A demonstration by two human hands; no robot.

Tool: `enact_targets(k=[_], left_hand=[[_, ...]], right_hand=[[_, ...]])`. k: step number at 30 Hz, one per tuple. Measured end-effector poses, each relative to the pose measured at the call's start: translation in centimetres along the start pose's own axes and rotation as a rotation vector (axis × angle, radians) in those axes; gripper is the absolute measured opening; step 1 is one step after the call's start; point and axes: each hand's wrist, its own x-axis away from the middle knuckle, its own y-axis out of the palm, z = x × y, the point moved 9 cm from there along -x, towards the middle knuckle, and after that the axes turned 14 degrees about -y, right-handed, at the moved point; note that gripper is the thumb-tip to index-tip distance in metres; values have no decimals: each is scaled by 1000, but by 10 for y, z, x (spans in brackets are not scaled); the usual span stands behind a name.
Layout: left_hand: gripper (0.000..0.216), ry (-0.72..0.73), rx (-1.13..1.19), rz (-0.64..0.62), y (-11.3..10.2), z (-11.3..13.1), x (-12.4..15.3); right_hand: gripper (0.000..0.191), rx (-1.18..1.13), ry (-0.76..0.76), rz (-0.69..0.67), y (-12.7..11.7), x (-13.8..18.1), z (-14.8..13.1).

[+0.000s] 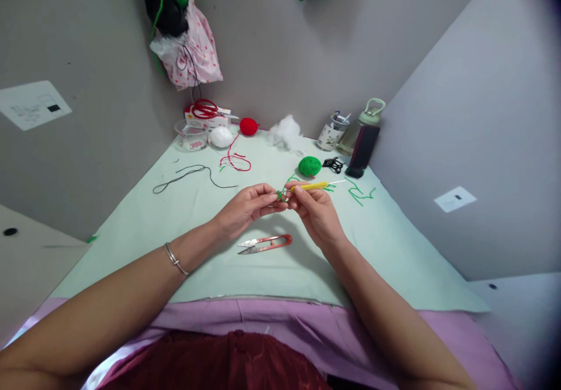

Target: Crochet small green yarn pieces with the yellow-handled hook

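Observation:
Over the middle of the table, my left hand [246, 207] pinches a small piece of green crochet work [280, 195] between thumb and fingers. My right hand [316, 210] grips a crochet hook with a yellow handle [316, 186]; its near tip meets the green loops, while a thin metal end points out to the right. A strand of green yarn runs up behind the fingers towards a green yarn ball [309, 166]. Below both hands lie thread snips with orange handles [279, 241], blades towards the left. The fingertips partly hide the stitches.
At the back left are a clear plastic tub [191, 138], red scissors [205, 109] on a box, white yarn [221, 137] and a red yarn ball [248, 126]. White stuffing [286, 131], a pen cup [332, 134], a bottle [350, 138] and a propped phone [365, 148] stand along the back right.

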Motion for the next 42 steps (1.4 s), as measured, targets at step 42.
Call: enact_targets(k=[42], left_hand=[[15, 350, -411, 238, 16, 35, 32]], right_hand=[[12, 244, -308, -258, 17, 8, -39]])
